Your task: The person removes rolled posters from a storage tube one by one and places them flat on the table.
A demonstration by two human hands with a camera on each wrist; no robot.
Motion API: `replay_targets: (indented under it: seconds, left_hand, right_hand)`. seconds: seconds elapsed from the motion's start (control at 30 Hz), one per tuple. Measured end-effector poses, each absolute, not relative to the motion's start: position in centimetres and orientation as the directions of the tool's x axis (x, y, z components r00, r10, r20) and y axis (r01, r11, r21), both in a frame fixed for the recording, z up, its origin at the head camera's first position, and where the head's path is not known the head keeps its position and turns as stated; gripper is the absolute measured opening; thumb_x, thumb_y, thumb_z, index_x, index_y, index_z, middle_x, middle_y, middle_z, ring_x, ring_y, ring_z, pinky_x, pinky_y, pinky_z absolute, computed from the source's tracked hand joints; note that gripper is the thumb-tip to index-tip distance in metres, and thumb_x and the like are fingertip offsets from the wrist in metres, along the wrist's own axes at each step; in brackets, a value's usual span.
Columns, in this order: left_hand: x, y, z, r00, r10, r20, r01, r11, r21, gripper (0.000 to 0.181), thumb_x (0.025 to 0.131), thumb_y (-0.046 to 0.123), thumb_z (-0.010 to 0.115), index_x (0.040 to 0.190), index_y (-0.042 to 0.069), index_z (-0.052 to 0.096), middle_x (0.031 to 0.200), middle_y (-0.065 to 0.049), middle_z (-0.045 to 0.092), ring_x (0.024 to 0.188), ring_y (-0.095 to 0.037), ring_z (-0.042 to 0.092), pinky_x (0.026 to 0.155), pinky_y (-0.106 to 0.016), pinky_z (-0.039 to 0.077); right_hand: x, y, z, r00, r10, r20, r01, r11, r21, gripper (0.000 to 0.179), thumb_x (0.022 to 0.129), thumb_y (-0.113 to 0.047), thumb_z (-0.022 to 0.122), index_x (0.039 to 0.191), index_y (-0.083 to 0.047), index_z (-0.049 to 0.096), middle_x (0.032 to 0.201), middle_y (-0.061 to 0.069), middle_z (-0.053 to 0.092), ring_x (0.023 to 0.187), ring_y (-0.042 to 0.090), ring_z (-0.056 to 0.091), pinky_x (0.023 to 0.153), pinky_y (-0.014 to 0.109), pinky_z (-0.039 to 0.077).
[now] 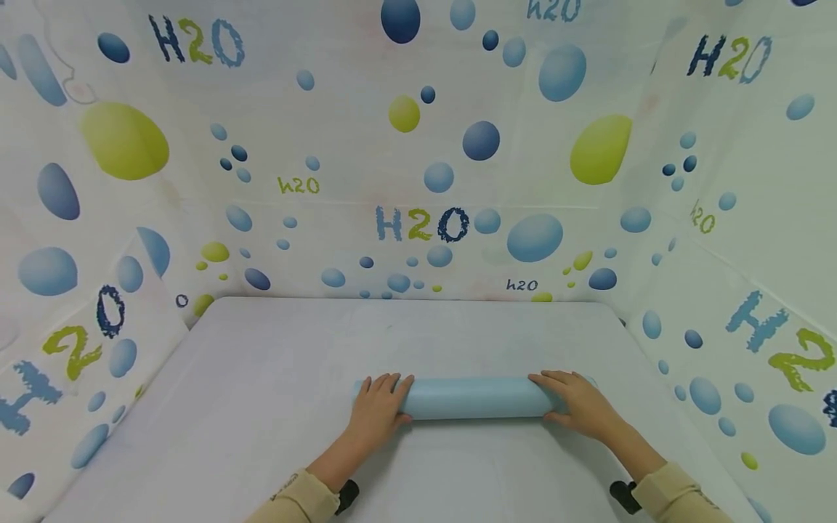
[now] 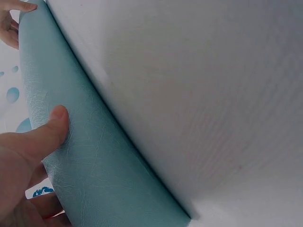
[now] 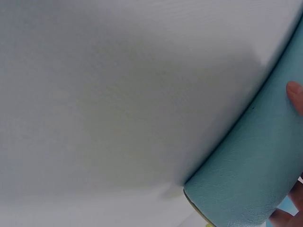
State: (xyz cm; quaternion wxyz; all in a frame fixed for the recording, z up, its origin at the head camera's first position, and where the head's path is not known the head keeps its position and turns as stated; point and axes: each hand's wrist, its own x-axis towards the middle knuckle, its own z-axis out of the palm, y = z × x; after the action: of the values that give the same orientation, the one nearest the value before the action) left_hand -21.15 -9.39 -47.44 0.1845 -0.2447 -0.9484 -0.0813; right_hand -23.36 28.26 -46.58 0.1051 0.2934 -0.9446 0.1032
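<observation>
A light blue rolled-up mat (image 1: 477, 398) with a finely creased, leather-like surface lies crosswise on the white table. My left hand (image 1: 379, 410) grips it near the left end, fingers over the top and thumb on the near side. Near the right end my right hand (image 1: 578, 403) grips it the same way. In the left wrist view, the thumb (image 2: 57, 124) presses the mat's side while the fingers reach round the other side. The right wrist view shows a thin yellowish edge (image 3: 201, 212) at the roll's end; only part of the right hand (image 3: 294, 203) appears there.
The white tabletop (image 1: 261, 363) extends around the roll on all sides. Behind it and at both sides hang white sheets (image 1: 353, 131) printed with blue and green drops and H2O lettering. A dark strap piece (image 1: 349, 497) shows at the left sleeve, another (image 1: 624, 497) at the right.
</observation>
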Motion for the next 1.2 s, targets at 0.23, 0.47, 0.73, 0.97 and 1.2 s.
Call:
replay_targets:
  seconds: [0.23,0.47,0.73,0.97,1.2]
  left_hand:
    - [-21.0,-9.2,-47.4,-0.816,0.43,0.387,0.486,0.872,0.056,0.065,0.069,0.035,0.075,0.124,0.008,0.055,0.116,-0.016,0.057,0.108,-0.033,0.053,0.088,-0.054,0.041]
    - [-20.8,-9.1,-47.3,-0.836,0.423,0.349,0.475,0.876,0.077,0.065,0.071,0.035,0.074,0.126,0.008,0.053,0.118,-0.017,0.056,0.109,-0.034,0.051,0.09,-0.054,0.039]
    - [-21.0,-9.1,-47.2,-0.844,0.417,0.337,0.471,0.878,0.091,0.066,0.071,0.036,0.073,0.127,0.008,0.053,0.119,-0.017,0.055,0.111,-0.035,0.051,0.091,-0.055,0.038]
    - [-21.1,-9.2,-47.4,-0.839,0.421,0.344,0.471,0.879,0.073,0.066,0.071,0.036,0.074,0.127,0.008,0.053,0.119,-0.017,0.056,0.11,-0.034,0.051,0.091,-0.054,0.039]
    - [-20.9,-9.1,-47.1,-0.834,0.422,0.355,0.472,0.879,0.065,0.066,0.07,0.035,0.075,0.125,0.008,0.054,0.117,-0.016,0.056,0.109,-0.033,0.052,0.09,-0.054,0.039]
  right_hand:
    - [-23.3,28.2,-46.8,-0.825,-0.512,0.239,-0.548,0.829,-0.116,0.071,0.063,-0.022,0.083,0.127,-0.013,0.054,0.121,0.017,0.056,0.11,0.035,0.053,0.09,0.057,0.039]
    - [-23.0,27.7,-46.5,-0.838,-0.502,0.214,-0.53,0.843,-0.097,0.072,0.064,-0.021,0.083,0.128,-0.016,0.053,0.122,0.02,0.055,0.111,0.04,0.051,0.087,0.061,0.038]
    - [-22.7,26.6,-46.1,-0.834,-0.498,0.236,-0.527,0.847,-0.073,0.071,0.064,-0.022,0.082,0.129,-0.017,0.053,0.121,0.019,0.056,0.107,0.044,0.052,0.085,0.063,0.038]
    - [-22.7,25.3,-46.5,-0.814,-0.52,0.257,-0.553,0.83,-0.074,0.071,0.066,-0.023,0.081,0.13,-0.017,0.051,0.123,0.016,0.055,0.11,0.04,0.052,0.089,0.06,0.038]
    - [-22.7,23.3,-46.7,-0.811,-0.522,0.264,-0.558,0.825,-0.085,0.072,0.067,-0.025,0.08,0.132,-0.019,0.05,0.126,0.011,0.055,0.114,0.033,0.051,0.091,0.058,0.038]
